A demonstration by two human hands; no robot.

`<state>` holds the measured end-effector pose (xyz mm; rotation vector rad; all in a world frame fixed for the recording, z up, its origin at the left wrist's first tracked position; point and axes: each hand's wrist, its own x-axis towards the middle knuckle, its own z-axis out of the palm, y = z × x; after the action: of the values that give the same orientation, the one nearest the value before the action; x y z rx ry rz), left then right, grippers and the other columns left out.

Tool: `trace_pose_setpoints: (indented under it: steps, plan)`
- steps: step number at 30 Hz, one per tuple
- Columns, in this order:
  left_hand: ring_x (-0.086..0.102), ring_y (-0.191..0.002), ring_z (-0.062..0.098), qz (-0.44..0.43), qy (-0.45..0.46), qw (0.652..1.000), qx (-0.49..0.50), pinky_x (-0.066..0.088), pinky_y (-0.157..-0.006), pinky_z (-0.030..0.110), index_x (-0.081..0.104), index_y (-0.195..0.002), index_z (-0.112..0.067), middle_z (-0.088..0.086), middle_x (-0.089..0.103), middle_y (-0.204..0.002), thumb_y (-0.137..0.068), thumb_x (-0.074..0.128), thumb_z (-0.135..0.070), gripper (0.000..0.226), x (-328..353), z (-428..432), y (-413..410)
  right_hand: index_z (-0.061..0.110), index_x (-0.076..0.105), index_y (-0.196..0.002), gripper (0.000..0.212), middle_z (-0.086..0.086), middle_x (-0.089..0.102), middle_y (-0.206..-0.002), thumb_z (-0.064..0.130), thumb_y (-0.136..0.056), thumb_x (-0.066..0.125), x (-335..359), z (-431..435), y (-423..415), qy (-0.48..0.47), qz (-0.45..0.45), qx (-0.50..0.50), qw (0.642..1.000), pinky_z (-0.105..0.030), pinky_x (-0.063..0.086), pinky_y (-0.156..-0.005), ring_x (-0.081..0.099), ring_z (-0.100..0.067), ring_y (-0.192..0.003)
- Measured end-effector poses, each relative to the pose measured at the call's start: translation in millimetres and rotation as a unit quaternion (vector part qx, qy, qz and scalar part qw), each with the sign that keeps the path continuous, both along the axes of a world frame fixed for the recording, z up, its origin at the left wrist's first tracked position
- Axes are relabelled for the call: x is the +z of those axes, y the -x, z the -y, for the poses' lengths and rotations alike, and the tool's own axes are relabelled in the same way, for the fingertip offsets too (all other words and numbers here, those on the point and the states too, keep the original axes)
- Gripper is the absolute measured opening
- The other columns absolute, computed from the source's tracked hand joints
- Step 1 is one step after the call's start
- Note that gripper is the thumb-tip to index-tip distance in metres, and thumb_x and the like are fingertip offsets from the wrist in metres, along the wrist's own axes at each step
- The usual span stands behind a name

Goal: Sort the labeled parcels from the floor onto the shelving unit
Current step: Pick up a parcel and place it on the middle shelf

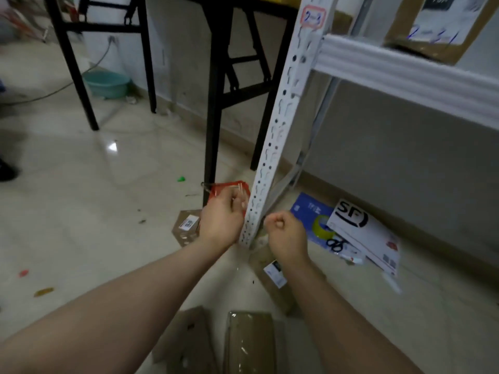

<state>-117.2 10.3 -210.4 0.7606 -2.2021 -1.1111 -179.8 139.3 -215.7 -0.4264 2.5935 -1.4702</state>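
Note:
My left hand (221, 218) hangs with curled fingers just left of the white shelf post (272, 147). A red tool (225, 188) shows right behind its fingers; whether they hold it is unclear. My right hand (286, 234) is a fist holding nothing, just right of the post. On the floor lie brown labelled parcels: one (187, 226) left of the post, one (275, 276) under my right wrist, and two (251, 344) (186, 344) between my forearms. A cardboard box (437, 25) marked 2-3-1 stands on the shelf beam (405, 74).
Under the shelf lie a white SF envelope (361, 230), a blue envelope (306, 209), a yellow tape roll (322, 228) and black scissors (334, 245). Black table legs (213, 117) stand left of the post. A teal basin (106, 83) and a cable sit by the wall.

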Motion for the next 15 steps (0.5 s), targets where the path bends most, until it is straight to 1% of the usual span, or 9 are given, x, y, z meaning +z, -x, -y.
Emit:
trace_pose_setpoints:
  steps: [2,3,4,5,6,7,12,14,15]
  plan:
    - [0.064,-0.089,0.033,0.128,-0.035,0.991,0.007,0.051,-0.076,0.04,0.052,-0.084,-0.023,0.006,0.065,-0.087,-0.095,0.044,-0.033,0.017,-37.2,10.5,-14.5,0.021,0.062,-0.079,0.017,0.014,0.061,-0.079,0.021,-0.095,0.059,-40.3,4.5,-17.9,-0.043,0.055,0.015,0.997,-0.007,0.034,-0.047,0.056,-0.002,-0.07]
    - [0.062,-0.097,0.034,0.195,-0.058,0.979,0.014,0.051,-0.083,0.04,0.055,-0.09,-0.021,0.01,0.066,-0.095,-0.093,0.043,-0.04,0.023,-52.3,17.4,-21.1,0.022,0.063,-0.082,0.015,0.01,0.064,-0.086,0.02,-0.096,0.058,-56.7,7.8,-25.9,-0.062,0.088,0.028,0.994,-0.009,0.04,-0.051,0.059,-0.005,-0.073]
    - [0.059,-0.104,0.036,0.25,-0.082,0.964,0.035,0.05,-0.09,0.04,0.058,-0.101,-0.02,0.013,0.064,-0.105,-0.09,0.042,-0.048,0.035,-64.6,26.4,-26.3,0.024,0.063,-0.085,0.014,0.004,0.067,-0.094,0.018,-0.096,0.057,-70.9,12.0,-31.2,-0.065,0.123,0.045,0.989,-0.017,0.05,-0.059,0.063,-0.011,-0.079]
    - [0.055,-0.111,0.037,0.287,-0.102,0.95,0.062,0.047,-0.096,0.041,0.057,-0.115,-0.019,0.016,0.061,-0.116,-0.088,0.043,-0.053,0.046,-75.7,36.9,-29.9,0.027,0.062,-0.086,0.014,-0.002,0.068,-0.101,0.017,-0.095,0.057,-81.6,17.2,-34.4,-0.066,0.155,0.061,0.984,-0.032,0.058,-0.071,0.066,-0.018,-0.086]
    - [0.05,-0.117,0.039,0.305,-0.116,0.941,0.091,0.044,-0.1,0.043,0.052,-0.128,-0.018,0.018,0.055,-0.126,-0.087,0.046,-0.055,0.055,-85.8,47.0,-32.3,0.03,0.061,-0.087,0.014,-0.005,0.067,-0.107,0.018,-0.093,0.058,-89.1,23.1,-36.0,-0.074,0.175,0.074,0.979,-0.041,0.06,-0.079,0.067,-0.024,-0.092]
    - [0.045,-0.122,0.039,0.308,-0.128,0.936,0.116,0.041,-0.103,0.044,0.044,-0.135,-0.016,0.019,0.049,-0.132,-0.087,0.051,-0.054,0.062,-95.6,56.3,-33.0,0.032,0.06,-0.09,0.013,-0.006,0.065,-0.112,0.019,-0.092,0.059,-94.0,29.7,-36.6,-0.093,0.181,0.088,0.975,-0.044,0.06,-0.082,0.066,-0.026,-0.097]
    - [0.033,-0.131,0.037,0.283,-0.164,0.929,0.176,0.034,-0.109,0.046,0.029,-0.142,-0.023,0.018,0.033,-0.142,-0.076,0.07,-0.047,0.082,-129.6,85.4,-21.7,0.026,0.059,-0.123,0.031,-0.005,0.063,-0.117,0.02,-0.092,0.061,-109.5,66.8,-21.1,-0.165,0.191,0.147,0.956,-0.031,0.054,-0.073,0.064,-0.025,-0.102]
    - [0.027,-0.138,0.037,0.274,-0.162,0.931,0.177,0.029,-0.112,0.047,0.023,-0.148,-0.028,0.018,0.025,-0.15,-0.072,0.073,-0.054,0.095,-140.8,93.5,-11.3,0.027,0.058,-0.122,0.029,0.001,0.06,-0.11,0.02,-0.093,0.06,-110.7,80.2,-14.2,-0.183,0.185,0.162,0.952,-0.026,0.046,-0.068,0.061,-0.023,-0.101]
    - [0.024,-0.14,0.036,0.268,-0.164,0.933,0.178,0.027,-0.113,0.048,0.021,-0.149,-0.03,0.017,0.023,-0.152,-0.071,0.074,-0.058,0.099,-146.5,96.9,-5.9,0.027,0.06,-0.112,0.02,0.004,0.058,-0.101,0.019,-0.094,0.06,-113.9,86.6,-11.2,-0.188,0.178,0.168,0.951,-0.027,0.045,-0.069,0.06,-0.022,-0.098]
